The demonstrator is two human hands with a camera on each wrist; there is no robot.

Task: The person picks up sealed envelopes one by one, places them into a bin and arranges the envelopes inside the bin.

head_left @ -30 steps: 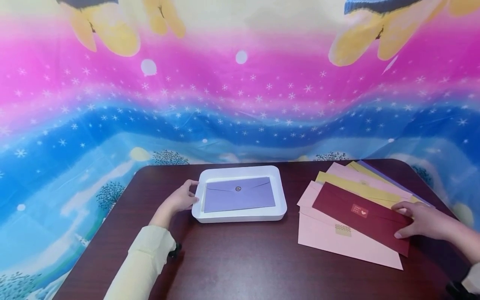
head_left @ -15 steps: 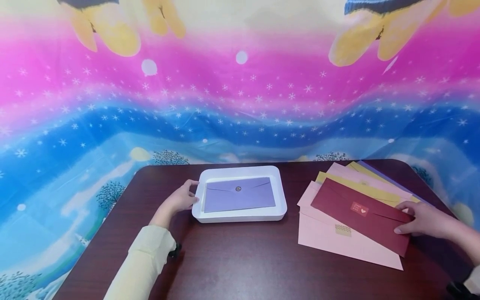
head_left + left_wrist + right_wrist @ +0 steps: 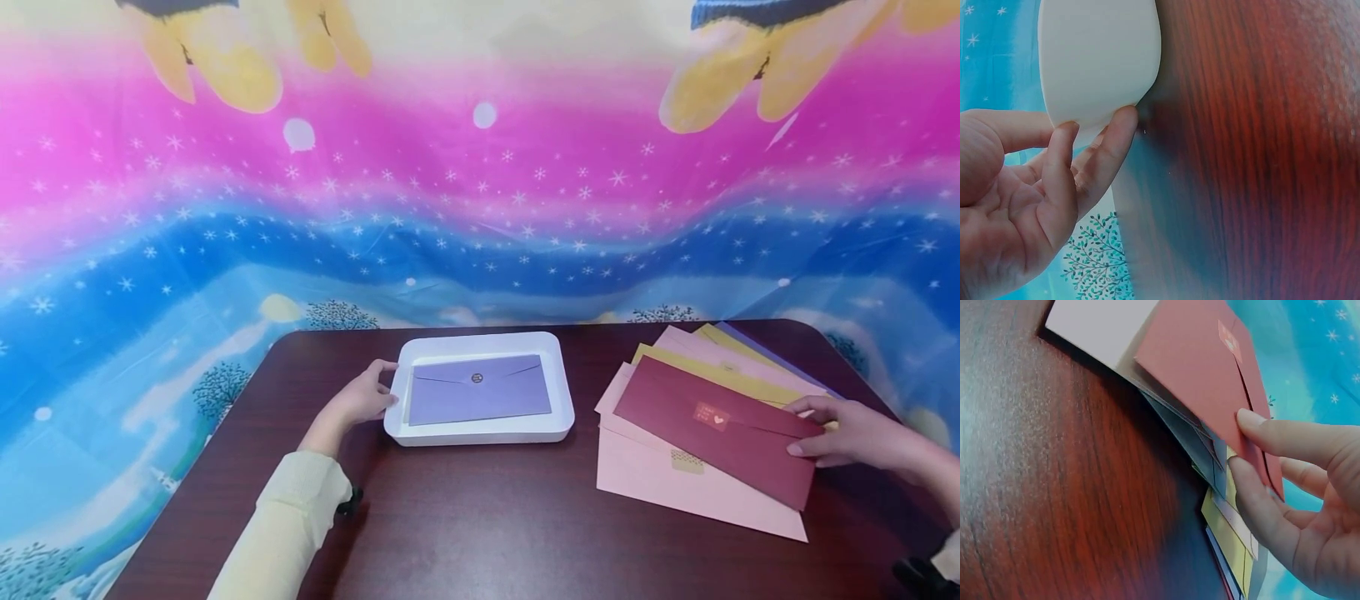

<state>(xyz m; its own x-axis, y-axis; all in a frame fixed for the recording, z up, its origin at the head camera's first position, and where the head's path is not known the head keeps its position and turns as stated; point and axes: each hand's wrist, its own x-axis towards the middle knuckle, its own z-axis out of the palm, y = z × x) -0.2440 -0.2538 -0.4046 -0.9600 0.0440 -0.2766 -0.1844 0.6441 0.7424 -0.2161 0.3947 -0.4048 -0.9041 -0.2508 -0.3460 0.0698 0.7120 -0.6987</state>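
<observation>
A dark red envelope [image 3: 712,425] with a heart label is pinched at its right end by my right hand [image 3: 855,437]. In the right wrist view, thumb and fingers grip its edge, and it tilts up off the pile. Beneath it lie pink envelopes [image 3: 675,483], with a yellow envelope [image 3: 727,375] and another pink envelope [image 3: 682,340] behind. My left hand [image 3: 363,396] grips the left end of a white tray [image 3: 480,435]. The left wrist view shows its fingertips against the tray's end wall. Inside the tray lies a lilac envelope [image 3: 480,400] with a round seal.
The dark brown table [image 3: 480,517] has rounded far corners. A purple envelope [image 3: 772,354] pokes out at the back of the pile near the table's right edge. A printed cloth backdrop [image 3: 480,217] hangs right behind the table.
My right hand has lifted the dark red envelope slightly and shifted it a little to the left, tilting it up. The left hand and the tray stay where they were.
</observation>
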